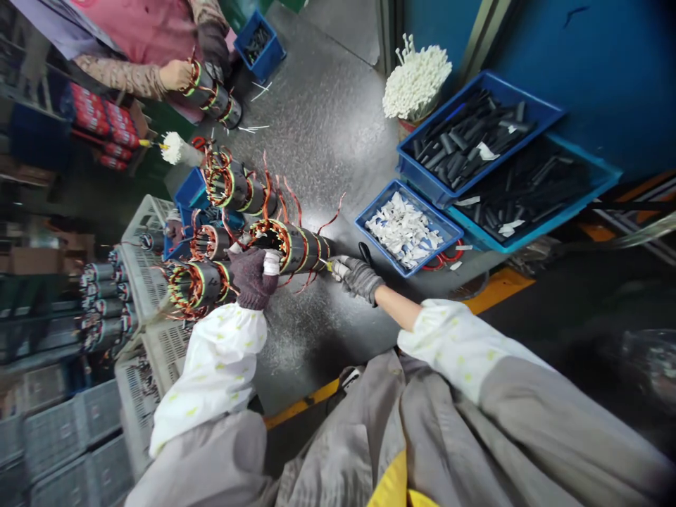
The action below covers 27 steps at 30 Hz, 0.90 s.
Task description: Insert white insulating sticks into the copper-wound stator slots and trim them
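A dark cylindrical motor stator (305, 250) with orange and yellow-green windings lies on the grey metal table, its loose red-brown leads sticking out. My left hand (257, 273), in a dark purple knitted glove with white-wrapped fingertips, is closed on the stator's left end. At its right end is my right hand (359, 277), in a grey glove, with the fingers pinched together. A small yellowish tip shows at those fingers; what it belongs to is hidden. Other stators, one (203, 283) beside my left wrist and another (246, 190) farther back, lie close by.
Right of the table's middle stand a blue tray of white pieces (404, 229), a blue bin of black sleeves (467, 141) and a second bin (533, 190). White sticks (417, 81) stand bundled behind. Across the table, a co-worker's hand (177, 75) holds another stator. Plastic crates (153, 282) stand left.
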Motion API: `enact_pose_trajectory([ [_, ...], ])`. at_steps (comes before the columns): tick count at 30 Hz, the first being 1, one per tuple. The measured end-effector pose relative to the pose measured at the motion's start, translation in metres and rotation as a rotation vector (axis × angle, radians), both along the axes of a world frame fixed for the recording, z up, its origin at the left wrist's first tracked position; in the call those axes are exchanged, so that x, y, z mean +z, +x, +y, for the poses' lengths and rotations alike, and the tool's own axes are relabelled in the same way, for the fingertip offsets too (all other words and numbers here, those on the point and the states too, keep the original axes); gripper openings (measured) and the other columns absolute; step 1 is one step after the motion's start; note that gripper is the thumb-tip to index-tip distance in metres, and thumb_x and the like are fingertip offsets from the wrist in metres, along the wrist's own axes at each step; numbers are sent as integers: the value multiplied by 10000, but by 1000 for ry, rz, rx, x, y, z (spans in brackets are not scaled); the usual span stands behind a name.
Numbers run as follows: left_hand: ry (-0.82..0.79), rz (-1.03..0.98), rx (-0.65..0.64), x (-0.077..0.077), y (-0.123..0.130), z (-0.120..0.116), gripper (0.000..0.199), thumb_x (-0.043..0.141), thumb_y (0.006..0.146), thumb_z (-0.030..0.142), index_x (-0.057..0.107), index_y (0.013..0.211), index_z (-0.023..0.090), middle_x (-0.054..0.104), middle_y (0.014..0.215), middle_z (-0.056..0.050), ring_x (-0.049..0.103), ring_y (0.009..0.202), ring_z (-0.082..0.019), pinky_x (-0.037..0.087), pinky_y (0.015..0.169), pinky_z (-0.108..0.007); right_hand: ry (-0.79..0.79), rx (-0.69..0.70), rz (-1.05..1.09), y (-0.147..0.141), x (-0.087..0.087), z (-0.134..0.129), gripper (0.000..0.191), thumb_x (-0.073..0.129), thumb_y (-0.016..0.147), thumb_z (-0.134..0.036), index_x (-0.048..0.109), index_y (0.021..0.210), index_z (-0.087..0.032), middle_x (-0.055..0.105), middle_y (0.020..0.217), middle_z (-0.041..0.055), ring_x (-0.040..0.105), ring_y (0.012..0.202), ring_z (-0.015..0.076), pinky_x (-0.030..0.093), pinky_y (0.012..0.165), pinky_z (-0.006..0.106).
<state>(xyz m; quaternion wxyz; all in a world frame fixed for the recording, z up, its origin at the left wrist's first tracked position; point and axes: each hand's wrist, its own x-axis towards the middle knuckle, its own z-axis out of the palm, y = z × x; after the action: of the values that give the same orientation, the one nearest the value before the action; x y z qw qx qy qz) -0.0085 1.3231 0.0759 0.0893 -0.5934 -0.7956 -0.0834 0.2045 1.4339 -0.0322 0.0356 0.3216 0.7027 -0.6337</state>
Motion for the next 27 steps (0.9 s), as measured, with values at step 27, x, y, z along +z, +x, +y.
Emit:
enact_pose_trajectory([
  [27, 28, -14, 141, -4, 18, 6, 431, 364, 956, 401, 662, 691, 238, 690, 700, -68, 668, 784, -267, 353, 1072, -526, 618, 317, -421, 65, -14, -24, 512, 350, 1054, -420, 446, 1539, -286, 652, 1330, 150, 693, 989, 241, 513, 769, 313],
])
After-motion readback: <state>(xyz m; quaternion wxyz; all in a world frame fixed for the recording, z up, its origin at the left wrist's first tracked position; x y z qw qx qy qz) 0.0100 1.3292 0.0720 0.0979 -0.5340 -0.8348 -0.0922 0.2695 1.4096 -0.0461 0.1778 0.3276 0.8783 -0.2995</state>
